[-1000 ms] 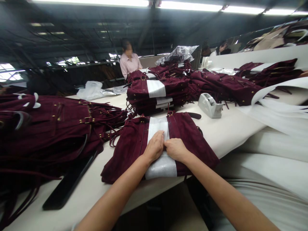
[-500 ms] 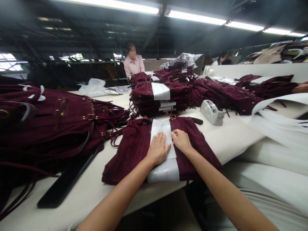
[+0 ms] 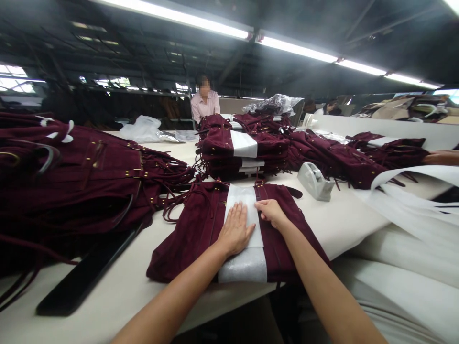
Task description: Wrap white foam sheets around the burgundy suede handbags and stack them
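A maroon handbag lies flat at the table's near edge. Around its middle runs a white wrapping strip, one layer overlapping another. My left hand rests palm down on the strip, its fingers stretched out. At the strip's right edge, my right hand is closed, thumb and forefinger pinching that edge; whether a bit of tape is between them is too small to tell. The bag's strap and buckles show at its far side.
Behind the bag stands a stack of wrapped maroon bags. A grey tape dispenser sits to its right. More maroon bags and a black flat bar lie left. White sheets hang at right. A person is beyond the table.
The camera view has tilted slightly, so the scene sits a little lower. My left hand stays flat on the strip; my right hand keeps pinching its edge, barely shifted.
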Tool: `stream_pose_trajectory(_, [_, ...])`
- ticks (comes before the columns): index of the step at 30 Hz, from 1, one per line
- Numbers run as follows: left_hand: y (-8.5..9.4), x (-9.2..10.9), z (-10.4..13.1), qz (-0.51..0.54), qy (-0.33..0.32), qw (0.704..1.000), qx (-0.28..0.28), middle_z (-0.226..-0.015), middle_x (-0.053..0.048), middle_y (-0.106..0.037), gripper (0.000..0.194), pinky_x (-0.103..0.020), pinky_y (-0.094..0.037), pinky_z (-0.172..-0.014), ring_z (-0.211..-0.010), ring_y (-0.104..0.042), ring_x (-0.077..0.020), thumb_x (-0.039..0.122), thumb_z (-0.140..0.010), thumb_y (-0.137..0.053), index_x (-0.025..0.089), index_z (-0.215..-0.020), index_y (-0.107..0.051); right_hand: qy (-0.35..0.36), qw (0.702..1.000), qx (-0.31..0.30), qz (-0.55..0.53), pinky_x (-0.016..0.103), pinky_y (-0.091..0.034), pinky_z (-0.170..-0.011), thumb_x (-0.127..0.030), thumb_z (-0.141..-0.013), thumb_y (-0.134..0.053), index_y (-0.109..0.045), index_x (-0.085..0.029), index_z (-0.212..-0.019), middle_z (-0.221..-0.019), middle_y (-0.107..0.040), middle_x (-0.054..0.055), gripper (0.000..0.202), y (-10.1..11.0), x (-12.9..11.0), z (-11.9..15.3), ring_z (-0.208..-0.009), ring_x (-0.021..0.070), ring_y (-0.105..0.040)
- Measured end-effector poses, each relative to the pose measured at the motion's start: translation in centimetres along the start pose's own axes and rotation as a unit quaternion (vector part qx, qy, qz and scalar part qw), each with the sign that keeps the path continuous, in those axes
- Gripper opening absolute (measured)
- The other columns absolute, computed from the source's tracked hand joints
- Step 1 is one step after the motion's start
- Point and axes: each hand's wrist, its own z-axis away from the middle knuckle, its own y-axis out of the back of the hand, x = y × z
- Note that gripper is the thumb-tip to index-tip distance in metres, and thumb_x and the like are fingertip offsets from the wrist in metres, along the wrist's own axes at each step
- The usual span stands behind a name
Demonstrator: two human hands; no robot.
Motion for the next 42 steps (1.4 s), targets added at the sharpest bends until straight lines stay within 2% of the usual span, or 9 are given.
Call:
stream_pose_trajectory(3, [0.1, 0.1, 0.0, -0.004, 0.002, 1.000, 0.002, -0.158, -0.022, -0.015, 0.067, -0.048, -0.016, -0.121, -0.148, -0.005, -0.0287, 0.045, -0.097, -0.034, 0.004, -0.149, -0.023, -0.017, 1.000, -0.004, -0.026, 0.015, -0.014, -0.029, -0.020, -0.081, -0.056, -0.048, -0.016, -0.054, -0.037, -0.041, -0.006, 0.028, -0.7, -0.2, 0.1, -0.028, 0.0046, -0.031])
stream_pose_trajectory(5, [0.2, 0.1, 0.0, -0.003, 0.006, 1.000, 0.003, -0.158, -0.023, -0.015, 0.067, -0.048, -0.016, -0.121, -0.148, -0.005, -0.0290, 0.046, -0.098, -0.032, 0.003, -0.149, -0.023, -0.035, 0.998, -0.020, -0.049, 0.015, -0.014, -0.030, -0.019, -0.082, -0.051, -0.044, -0.017, -0.054, -0.039, -0.041, -0.006, 0.028, -0.7, -0.4, 0.4, -0.029, 0.0039, -0.029])
stream_pose_trajectory(10, [0.3, 0.1, 0.1, 0.007, 0.008, 1.000, 0.002, -0.158, -0.023, -0.015, 0.067, -0.048, -0.017, -0.121, -0.148, -0.005, -0.0291, 0.047, -0.099, -0.028, 0.003, -0.149, -0.022, -0.063, 0.989, -0.098, -0.088, 0.012, -0.014, -0.032, -0.014, -0.075, -0.053, -0.051, -0.014, -0.061, -0.049, -0.050, -0.004, 0.015, 0.4, -0.6, 1.2, -0.032, 0.0008, -0.028])
stream_pose_trajectory(14, [0.4, 0.2, 0.1, -0.001, 0.013, 1.000, -0.004, -0.158, -0.023, -0.014, 0.067, -0.048, -0.016, -0.121, -0.147, -0.005, -0.0294, 0.047, -0.099, -0.028, 0.003, -0.149, -0.022, -0.057, 0.987, -0.119, -0.087, 0.013, -0.012, -0.032, -0.016, -0.071, -0.055, -0.047, -0.015, -0.053, -0.045, -0.047, -0.005, 0.019, 0.3, -0.5, 0.9, -0.031, 0.0008, -0.026])
stream_pose_trajectory(20, [0.6, 0.3, 0.0, -0.017, 0.022, 1.000, -0.011, -0.158, -0.022, -0.014, 0.067, -0.047, -0.016, -0.121, -0.147, -0.006, -0.0290, 0.046, -0.099, -0.031, 0.004, -0.150, -0.022, -0.002, 0.994, -0.072, -0.081, 0.016, -0.008, -0.030, -0.022, -0.069, -0.055, -0.047, -0.018, -0.052, -0.036, -0.037, -0.008, 0.020, -1.1, 0.3, 0.0, -0.028, 0.0027, -0.023])
stream_pose_trajectory(26, [0.5, 0.3, 0.0, -0.020, 0.019, 1.000, -0.009, -0.158, -0.022, -0.014, 0.067, -0.046, -0.016, -0.122, -0.147, -0.005, -0.0291, 0.046, -0.100, -0.030, 0.002, -0.150, -0.022, 0.016, 0.994, -0.058, -0.090, 0.019, -0.010, -0.031, -0.033, -0.068, -0.059, -0.044, -0.019, -0.046, -0.038, -0.040, -0.006, 0.030, -0.7, 0.5, 0.2, -0.029, 0.0027, -0.022])
stream_pose_trajectory(30, [0.5, 0.3, 0.0, -0.027, 0.017, 0.999, -0.017, -0.159, -0.022, -0.013, 0.066, -0.047, -0.015, -0.122, -0.147, -0.004, -0.0294, 0.045, -0.100, -0.028, 0.002, -0.150, -0.021, 0.026, 0.996, -0.044, -0.071, 0.019, -0.013, -0.032, -0.039, -0.069, -0.062, -0.051, -0.017, -0.049, -0.037, -0.040, -0.006, 0.031, -1.1, 0.6, 0.0, -0.030, 0.0041, -0.024])
stream_pose_trajectory(35, [0.3, 0.2, -0.1, -0.034, 0.010, 0.999, -0.009, -0.159, -0.022, -0.014, 0.067, -0.048, -0.017, -0.121, -0.148, -0.005, -0.0295, 0.047, -0.099, -0.029, 0.003, -0.149, -0.021, 0.056, 0.996, 0.051, -0.043, 0.019, -0.024, -0.036, -0.025, -0.065, -0.059, -0.054, -0.016, -0.048, -0.040, -0.046, -0.004, 0.020, -1.6, 1.6, -0.7, -0.038, 0.0072, -0.036])
stream_pose_trajectory(42, [0.5, 0.6, -0.1, -0.042, -0.004, 0.999, -0.016, -0.159, -0.021, -0.013, 0.065, -0.047, -0.015, -0.121, -0.148, -0.003, -0.0285, 0.047, -0.100, -0.027, 0.006, -0.150, -0.022, 0.063, 0.988, 0.141, -0.029, 0.022, -0.026, -0.035, -0.029, -0.072, -0.053, -0.056, -0.018, -0.049, -0.036, -0.044, -0.003, 0.026, -1.5, 2.6, -1.2, -0.036, 0.0107, -0.038])
